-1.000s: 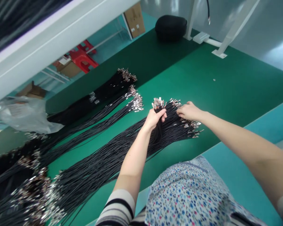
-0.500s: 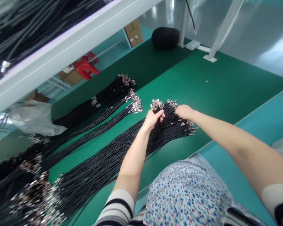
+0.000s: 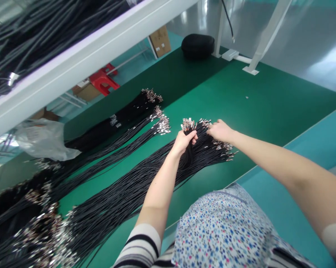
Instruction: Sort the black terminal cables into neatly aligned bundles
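Observation:
A wide spread of black cables (image 3: 129, 175) lies across the green table, with small metal connectors at both ends. My left hand (image 3: 184, 140) is closed around a bunch of cables, whose connector ends (image 3: 188, 124) stick up above the fist. Just to its right, my right hand (image 3: 220, 131) is at the connector ends of the spread, with fingers bent and pinched together. Whether a cable is between those fingertips is too small to make out. More connector ends (image 3: 225, 147) lie below the right hand, near the table's front side.
Further back on the green table (image 3: 271, 100) lie more cable bundles (image 3: 120, 143) and a plastic bag (image 3: 42, 137). A black case (image 3: 197, 46) sits near the white frame post (image 3: 264, 41). A white shelf beam (image 3: 81, 56) carrying black cables crosses the upper left.
My right hand has shifted slightly up at the connector ends, and its fingers show more. My left hand keeps its grip on the bunch. The whole view has shifted slightly.

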The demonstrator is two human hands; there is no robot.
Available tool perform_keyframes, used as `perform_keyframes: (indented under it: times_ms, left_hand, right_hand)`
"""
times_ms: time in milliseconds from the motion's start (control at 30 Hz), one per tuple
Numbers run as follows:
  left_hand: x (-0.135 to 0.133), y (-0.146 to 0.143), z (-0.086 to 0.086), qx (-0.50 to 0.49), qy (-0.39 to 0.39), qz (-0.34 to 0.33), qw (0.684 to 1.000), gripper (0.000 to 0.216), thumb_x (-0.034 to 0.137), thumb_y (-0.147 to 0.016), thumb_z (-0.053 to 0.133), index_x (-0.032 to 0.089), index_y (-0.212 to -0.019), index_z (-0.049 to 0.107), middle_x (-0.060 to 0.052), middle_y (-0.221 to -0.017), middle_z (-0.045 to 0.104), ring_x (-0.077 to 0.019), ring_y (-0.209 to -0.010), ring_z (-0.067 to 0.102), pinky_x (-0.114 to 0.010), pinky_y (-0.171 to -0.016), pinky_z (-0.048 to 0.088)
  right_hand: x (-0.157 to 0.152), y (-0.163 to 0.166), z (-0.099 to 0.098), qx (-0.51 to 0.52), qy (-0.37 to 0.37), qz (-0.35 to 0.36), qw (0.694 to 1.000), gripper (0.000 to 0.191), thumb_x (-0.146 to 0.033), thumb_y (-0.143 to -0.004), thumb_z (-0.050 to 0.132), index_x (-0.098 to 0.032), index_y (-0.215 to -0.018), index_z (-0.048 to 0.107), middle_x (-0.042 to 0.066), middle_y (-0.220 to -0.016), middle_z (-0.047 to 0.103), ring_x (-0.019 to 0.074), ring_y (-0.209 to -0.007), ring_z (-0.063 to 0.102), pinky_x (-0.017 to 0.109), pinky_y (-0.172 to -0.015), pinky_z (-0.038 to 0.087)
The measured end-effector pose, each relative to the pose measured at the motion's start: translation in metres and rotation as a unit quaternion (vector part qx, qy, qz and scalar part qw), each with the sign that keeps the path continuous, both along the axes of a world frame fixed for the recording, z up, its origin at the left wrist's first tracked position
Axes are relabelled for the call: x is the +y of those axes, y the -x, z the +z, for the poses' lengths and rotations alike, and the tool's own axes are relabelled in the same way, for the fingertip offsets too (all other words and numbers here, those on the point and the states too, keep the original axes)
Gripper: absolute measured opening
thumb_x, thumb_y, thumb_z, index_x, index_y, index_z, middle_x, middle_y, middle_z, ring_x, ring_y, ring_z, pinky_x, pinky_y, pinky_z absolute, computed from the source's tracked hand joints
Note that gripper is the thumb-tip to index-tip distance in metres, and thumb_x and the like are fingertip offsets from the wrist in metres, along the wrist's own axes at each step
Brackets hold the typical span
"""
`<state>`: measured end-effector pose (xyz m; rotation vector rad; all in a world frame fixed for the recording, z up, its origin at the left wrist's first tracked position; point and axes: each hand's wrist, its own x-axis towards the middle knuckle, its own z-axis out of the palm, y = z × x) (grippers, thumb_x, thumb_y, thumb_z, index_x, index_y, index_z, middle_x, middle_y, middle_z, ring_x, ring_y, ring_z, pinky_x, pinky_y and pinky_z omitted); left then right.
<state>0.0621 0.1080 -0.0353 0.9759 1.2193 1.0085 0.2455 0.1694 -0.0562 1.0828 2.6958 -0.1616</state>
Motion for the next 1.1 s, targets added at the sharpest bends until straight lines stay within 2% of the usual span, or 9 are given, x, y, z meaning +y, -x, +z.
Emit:
perform_keyframes:
  times_ms: [133,300,367,467,600,700,867,967,1100]
  left_hand:
    - [0.002,0.002,-0.005,-0.007,-0.005,0.045,0.999,0.027,0.034,-0.063,0.07,0.01,-0.071,0.063,-0.006,-0.07,0.063,-0.0098,-0.057,0.054,-0.022,-0.049,0.044]
    - [0.004,0.006,-0.008,0.019,-0.047,0.059,0.997,0.03,0.035,-0.063,0.071,0.01,-0.08,0.067,-0.006,-0.079,0.067,-0.0126,-0.068,0.058,-0.026,-0.067,0.046]
    - [0.003,0.006,-0.008,0.008,-0.059,0.063,0.996,0.033,0.036,-0.062,0.072,0.011,-0.081,0.067,-0.005,-0.078,0.067,-0.0139,-0.071,0.059,-0.027,-0.073,0.046]
    - [0.0,0.006,-0.003,-0.054,-0.04,0.011,0.998,0.04,0.039,-0.062,0.073,0.011,-0.088,0.064,-0.006,-0.079,0.067,-0.0162,-0.071,0.062,-0.031,-0.074,0.047]
    - [-0.002,0.008,0.004,-0.077,-0.012,-0.09,0.993,0.036,0.039,-0.065,0.071,0.009,-0.083,0.059,-0.006,-0.067,0.063,-0.0132,-0.057,0.059,-0.028,-0.06,0.048]
    - [0.001,0.007,0.002,-0.048,-0.032,-0.102,0.993,0.027,0.033,-0.068,0.069,0.01,-0.069,0.055,0.0,-0.055,0.055,-0.0076,-0.046,0.05,-0.022,-0.049,0.042]
    - [0.008,-0.001,-0.007,-0.034,-0.013,-0.055,0.998,0.024,0.029,-0.071,0.064,0.011,-0.063,0.051,0.004,-0.048,0.046,-0.005,-0.042,0.041,-0.021,-0.044,0.037]
    - [0.01,-0.003,-0.007,-0.038,0.011,-0.041,0.998,0.022,0.027,-0.071,0.064,0.012,-0.063,0.05,0.004,-0.048,0.045,-0.0045,-0.041,0.04,-0.021,-0.045,0.038]
    - [0.013,0.0,-0.005,-0.052,0.018,-0.039,0.998,0.025,0.028,-0.072,0.063,0.013,-0.06,0.047,0.005,-0.046,0.043,-0.0043,-0.041,0.039,-0.023,-0.047,0.042]
  right_hand:
    - [-0.012,0.017,0.029,0.053,-0.095,0.055,0.993,0.023,-0.016,-0.085,0.042,-0.015,-0.084,0.065,0.013,-0.092,0.06,0.0231,-0.089,0.05,0.036,-0.073,0.025]
    - [-0.02,0.036,0.055,0.074,-0.112,0.069,0.988,0.028,-0.014,-0.086,0.039,-0.013,-0.088,0.067,0.013,-0.09,0.06,0.0231,-0.091,0.048,0.036,-0.077,0.026]
    - [-0.016,0.04,0.066,0.088,-0.07,0.064,0.992,0.027,-0.016,-0.085,0.042,-0.015,-0.085,0.068,0.011,-0.086,0.062,0.0213,-0.086,0.051,0.034,-0.075,0.029]
    - [-0.008,0.043,0.079,0.111,0.068,0.042,0.991,0.022,-0.016,-0.08,0.048,-0.017,-0.08,0.07,0.007,-0.081,0.065,0.0162,-0.075,0.055,0.028,-0.067,0.034]
    - [-0.001,0.044,0.087,0.164,0.229,-0.031,0.959,0.02,-0.014,-0.073,0.051,-0.017,-0.078,0.071,0.002,-0.068,0.066,0.0121,-0.063,0.057,0.023,-0.059,0.038]
    - [0.004,0.041,0.085,0.185,0.28,-0.105,0.936,0.02,-0.016,-0.071,0.054,-0.013,-0.083,0.07,0.002,-0.063,0.064,0.012,-0.057,0.058,0.022,-0.056,0.04]
    - [0.024,0.015,0.047,0.27,0.226,-0.198,0.915,0.035,-0.013,-0.076,0.047,-0.014,-0.108,0.063,0.004,-0.076,0.067,0.0141,-0.07,0.061,0.025,-0.066,0.046]
    - [0.03,-0.006,-0.002,0.191,0.133,-0.221,0.947,0.033,-0.011,-0.076,0.046,-0.016,-0.101,0.066,0.008,-0.09,0.066,0.0175,-0.082,0.06,0.028,-0.075,0.045]
    - [0.026,-0.022,-0.057,0.092,0.06,-0.144,0.983,0.029,-0.014,-0.079,0.045,-0.018,-0.099,0.065,0.011,-0.097,0.06,0.0205,-0.092,0.056,0.03,-0.08,0.041]
